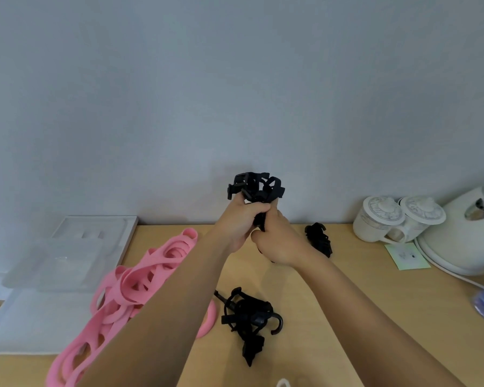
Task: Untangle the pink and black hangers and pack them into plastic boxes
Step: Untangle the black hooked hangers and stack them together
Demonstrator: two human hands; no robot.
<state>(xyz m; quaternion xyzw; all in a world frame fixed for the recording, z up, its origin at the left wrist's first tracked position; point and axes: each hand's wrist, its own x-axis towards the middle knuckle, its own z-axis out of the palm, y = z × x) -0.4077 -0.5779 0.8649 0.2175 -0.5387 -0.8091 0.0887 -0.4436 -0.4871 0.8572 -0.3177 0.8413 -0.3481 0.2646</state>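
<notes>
Black hanger bundle (256, 188) held above table (333, 317), left hand (239, 222) gripping it, right hand (277, 241) gripping just below

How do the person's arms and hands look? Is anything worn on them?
The left arm and right arm are bare, with no sleeves in view. The left hand and right hand wear no gloves; no watch, bracelet or ring is visible.
</notes>
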